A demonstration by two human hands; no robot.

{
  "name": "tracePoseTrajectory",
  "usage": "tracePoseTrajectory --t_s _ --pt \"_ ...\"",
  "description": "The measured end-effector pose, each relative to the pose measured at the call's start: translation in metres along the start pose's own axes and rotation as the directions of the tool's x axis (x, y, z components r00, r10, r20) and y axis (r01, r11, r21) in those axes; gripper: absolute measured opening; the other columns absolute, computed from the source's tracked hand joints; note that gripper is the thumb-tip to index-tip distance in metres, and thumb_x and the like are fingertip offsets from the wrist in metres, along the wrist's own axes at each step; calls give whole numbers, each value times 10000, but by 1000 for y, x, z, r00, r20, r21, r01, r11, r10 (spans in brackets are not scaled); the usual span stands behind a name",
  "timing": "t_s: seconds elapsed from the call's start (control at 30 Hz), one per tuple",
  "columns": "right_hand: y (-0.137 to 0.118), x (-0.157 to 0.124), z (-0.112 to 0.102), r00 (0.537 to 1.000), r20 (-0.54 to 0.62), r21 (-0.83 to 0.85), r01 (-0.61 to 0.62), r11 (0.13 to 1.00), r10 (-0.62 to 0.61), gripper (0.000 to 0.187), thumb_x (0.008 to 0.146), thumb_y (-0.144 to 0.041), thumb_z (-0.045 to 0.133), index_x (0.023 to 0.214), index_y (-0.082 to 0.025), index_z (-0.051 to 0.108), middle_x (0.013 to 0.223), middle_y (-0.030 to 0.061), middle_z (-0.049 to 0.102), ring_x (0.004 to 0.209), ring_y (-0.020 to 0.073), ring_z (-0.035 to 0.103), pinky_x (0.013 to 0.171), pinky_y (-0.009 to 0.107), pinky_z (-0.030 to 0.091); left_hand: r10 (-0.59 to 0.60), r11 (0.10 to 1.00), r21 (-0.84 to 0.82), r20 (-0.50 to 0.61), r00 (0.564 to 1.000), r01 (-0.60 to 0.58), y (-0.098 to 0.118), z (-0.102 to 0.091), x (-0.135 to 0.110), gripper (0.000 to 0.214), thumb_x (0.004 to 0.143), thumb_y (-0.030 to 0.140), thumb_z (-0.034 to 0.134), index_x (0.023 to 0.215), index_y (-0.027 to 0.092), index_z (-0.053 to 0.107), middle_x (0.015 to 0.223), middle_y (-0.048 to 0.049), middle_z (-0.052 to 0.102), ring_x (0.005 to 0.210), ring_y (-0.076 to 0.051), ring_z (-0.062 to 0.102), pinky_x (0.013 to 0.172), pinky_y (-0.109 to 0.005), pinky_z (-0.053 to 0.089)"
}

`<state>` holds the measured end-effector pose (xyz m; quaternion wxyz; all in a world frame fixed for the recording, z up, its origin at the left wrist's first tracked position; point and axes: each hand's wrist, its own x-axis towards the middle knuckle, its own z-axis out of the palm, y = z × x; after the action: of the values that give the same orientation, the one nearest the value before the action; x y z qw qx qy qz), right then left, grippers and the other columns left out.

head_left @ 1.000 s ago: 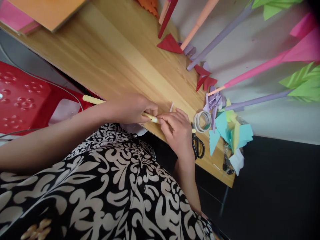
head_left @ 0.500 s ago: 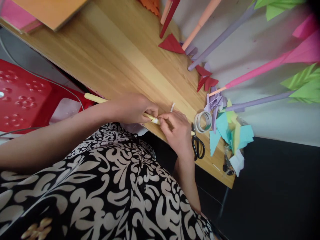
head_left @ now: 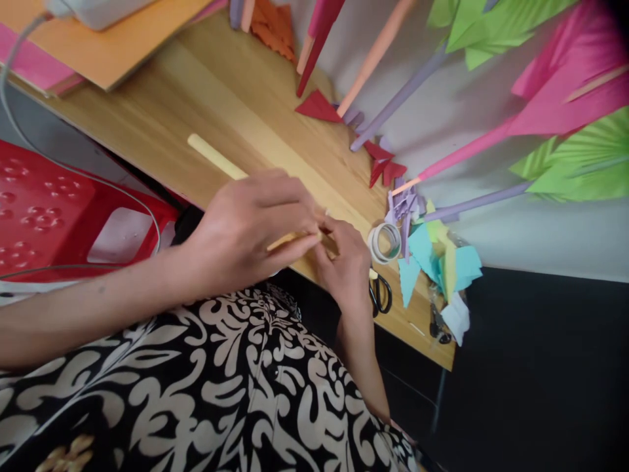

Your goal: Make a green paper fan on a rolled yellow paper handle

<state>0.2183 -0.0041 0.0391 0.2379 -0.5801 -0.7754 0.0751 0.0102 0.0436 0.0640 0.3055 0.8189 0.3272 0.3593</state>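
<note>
While both hands work close together at the near edge of the wooden surface (head_left: 221, 98), the yellow paper stick (head_left: 216, 160) runs slantwise between them, low over the wood. Left hand (head_left: 255, 223): fingers curled over the stick, thumb under it, closed on its middle stretch. One end of the stick juts free beyond the knuckles, toward the orange board (head_left: 113, 52). Right hand (head_left: 346, 262): fingertips pinched narrow on the stick, touching the left fingertips.

Just beside the right hand lies a tape roll (head_left: 386, 242), flat on the wood. Black-handled scissors (head_left: 379, 293) are at the surface's edge, partly behind the right wrist. Teal and yellow paper scraps (head_left: 437, 255) are heaped near the tape. Red paper triangles (head_left: 319, 108) lie farther along, by the wall. Several rolled sticks lean on the wall: a purple stick (head_left: 398, 98), a peach stick (head_left: 373, 56) and a pink stick (head_left: 466, 151). Red plastic stool (head_left: 49, 210) below the surface, on the left-arm side, with a white cable (head_left: 147, 203) crossing it.
</note>
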Motion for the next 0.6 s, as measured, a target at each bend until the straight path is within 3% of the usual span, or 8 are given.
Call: tracePoseTrajectory --t_s 0.07,0.13,0.2,0.23,0.3,0.4,0.5,0.6 --pt "-2 1 -2 999 -35 41 -16 999 17 258 962 -251 567 1213 -257 627 1089 63 732 1011 217 672 887 399 536 -107 975 -182 102 989 124 3 7 -9 311 945 387 516 735 208 659 741 -32 652 697 -148 574 678 -278 449" --pt "-5 3 -3 998 -52 70 -15 997 19 257 961 -236 565 1209 -253 626 1092 63 732 1019 209 676 897 392 542 -231 889 -344 232 945 302 -4 20 -16 365 930 384 534 626 186 573 562 17 533 532 -100 477 530 -234 378" --pt "-7 5 -3 998 -59 79 -6 997 11 248 956 -221 564 1193 -250 630 1077 63 732 1009 205 682 893 386 548 -379 726 -502 280 882 471 -16 33 -17 271 916 386 558 749 179 607 543 44 512 488 -84 462 482 -207 365" --pt "-8 6 -3 998 -63 79 0 997 5 244 953 -215 563 1184 -250 632 1066 63 732 998 205 685 886 385 551 -424 651 -574 269 865 497 -21 38 -16 236 902 401 583 834 178 618 537 57 503 465 -79 453 460 -200 363" --pt "-10 7 -2 997 -69 81 19 997 -14 236 947 -210 565 1169 -247 638 1039 61 734 969 204 688 865 382 555 -490 546 -664 241 838 510 -28 44 -13 264 857 411 653 961 172 617 578 58 536 476 -79 481 463 -195 393" --pt "-11 10 0 996 -68 89 55 994 -49 226 944 -205 573 1158 -230 643 1028 60 738 954 200 684 853 376 551 -543 479 -723 203 815 499 -28 46 -8 335 795 382 723 1028 167 618 656 38 598 516 -78 512 487 -197 432" --pt "-12 12 2 998 -33 83 57 995 -54 219 953 -206 570 1159 -235 640 1037 58 740 950 200 681 854 379 541 -553 475 -738 174 815 480 -25 47 -5 258 782 325 716 966 164 636 679 30 620 553 -77 525 498 -189 441" --pt "-11 12 1 999 -8 75 47 996 -46 205 962 -229 576 1154 -247 646 1037 49 743 952 200 679 862 384 533 -545 528 -723 114 831 445 -24 48 -3 141 780 259 674 878 164 638 726 12 647 655 -99 588 537 -184 472"
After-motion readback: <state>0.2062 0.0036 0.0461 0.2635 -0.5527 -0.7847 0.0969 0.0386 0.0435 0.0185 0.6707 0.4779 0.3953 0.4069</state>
